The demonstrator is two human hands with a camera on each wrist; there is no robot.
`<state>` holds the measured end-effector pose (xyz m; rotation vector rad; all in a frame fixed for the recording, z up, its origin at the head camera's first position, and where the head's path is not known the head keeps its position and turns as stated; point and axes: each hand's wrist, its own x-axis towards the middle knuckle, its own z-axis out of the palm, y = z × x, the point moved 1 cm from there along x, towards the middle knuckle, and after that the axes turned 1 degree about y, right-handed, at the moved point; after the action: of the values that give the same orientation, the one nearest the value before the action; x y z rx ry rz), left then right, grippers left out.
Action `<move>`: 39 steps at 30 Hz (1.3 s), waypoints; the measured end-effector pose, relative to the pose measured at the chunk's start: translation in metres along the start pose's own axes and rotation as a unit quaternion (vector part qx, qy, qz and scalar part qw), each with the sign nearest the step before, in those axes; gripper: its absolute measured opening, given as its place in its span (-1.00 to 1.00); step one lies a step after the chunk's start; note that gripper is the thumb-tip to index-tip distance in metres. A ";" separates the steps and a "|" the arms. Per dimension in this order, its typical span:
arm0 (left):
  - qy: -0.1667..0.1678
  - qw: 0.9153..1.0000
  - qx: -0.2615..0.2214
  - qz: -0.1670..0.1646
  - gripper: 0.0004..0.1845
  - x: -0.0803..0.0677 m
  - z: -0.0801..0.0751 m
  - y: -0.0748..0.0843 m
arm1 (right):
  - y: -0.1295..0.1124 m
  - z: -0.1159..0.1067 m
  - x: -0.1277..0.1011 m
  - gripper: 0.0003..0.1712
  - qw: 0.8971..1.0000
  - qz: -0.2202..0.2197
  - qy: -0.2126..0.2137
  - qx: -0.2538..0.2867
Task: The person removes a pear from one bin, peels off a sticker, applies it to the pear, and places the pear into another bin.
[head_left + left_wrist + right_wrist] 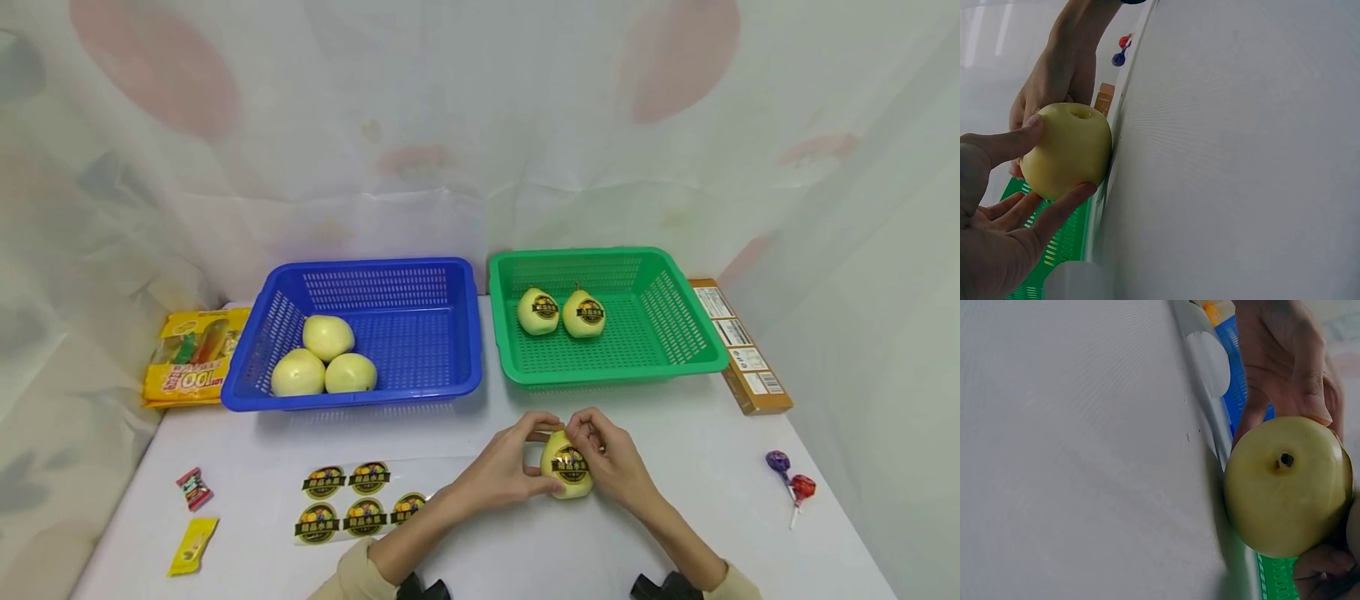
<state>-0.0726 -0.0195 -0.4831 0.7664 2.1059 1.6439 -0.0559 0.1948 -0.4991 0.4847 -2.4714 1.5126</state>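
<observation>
A pale yellow-green pear (567,482) with a black and gold label (569,465) on its upper side is between both hands, over the white table. My left hand (504,467) grips it from the left, thumb near the base and fingers along the far side; the left wrist view shows this thumb and fingers around the pear (1069,150). On the other side my right hand (611,457) has bent fingers against the pear's upper right, beside the label. The right wrist view has the pear's (1285,487) base toward the camera, with the right fingers partly hidden.
A clear sheet (405,475) with several similar labels lies left of the hands. Behind are a blue basket (420,392) with 3 pears and a green basket (615,375) with 2 labelled pears. Sweets (194,489), lollipops (802,487), a yellow packet (180,375) and a brown box (765,404) lie around.
</observation>
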 end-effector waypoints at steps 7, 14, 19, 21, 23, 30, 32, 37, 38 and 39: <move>-0.003 1.000 -0.004 0.001 -0.15 0.000 0.000 -0.001 | 0.002 -0.002 -0.004 -0.87 0.999 0.025 -0.024 0.006; 0.000 1.000 -0.007 0.000 -0.17 0.001 0.001 -0.001 | 0.005 -0.003 -0.002 -0.86 1.000 -0.004 -0.021 -0.004; 0.000 1.000 -0.012 -0.004 -0.18 0.001 0.001 -0.001 | 0.002 -0.004 -0.002 -0.69 0.998 -0.010 -0.044 -0.033; 0.001 1.000 -0.014 -0.006 -0.17 0.001 0.001 -0.001 | 0.001 -0.005 -0.002 -0.52 0.998 -0.014 -0.053 -0.042; 0.001 1.000 -0.016 -0.004 -0.17 0.001 0.002 -0.001 | 0.001 -0.006 -0.002 -0.43 0.997 -0.018 -0.063 -0.039; -0.003 1.000 -0.006 0.003 -0.18 0.000 0.001 0.000 | 0.017 -0.018 -0.004 -0.52 0.988 -0.043 -0.126 0.076; -0.004 1.000 -0.006 0.001 -0.17 0.000 0.000 0.000 | 0.024 -0.023 -0.005 -0.55 0.977 -0.021 -0.159 0.137; -0.011 1.000 -0.019 -0.004 -0.17 -0.001 0.000 0.001 | 0.031 -0.038 -0.006 -0.53 0.940 0.042 -0.231 0.248; -0.012 1.000 -0.023 -0.005 -0.16 -0.001 0.000 0.001 | 0.030 -0.040 -0.006 -0.51 0.936 0.050 -0.239 0.254; -0.013 1.000 -0.026 -0.006 -0.16 -0.001 0.000 0.002 | 0.029 -0.042 -0.006 -0.49 0.933 0.056 -0.245 0.259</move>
<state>-0.0714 -0.0193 -0.4818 0.7519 2.0380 1.6671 -0.0617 0.2455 -0.5063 0.9219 -2.4319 2.3519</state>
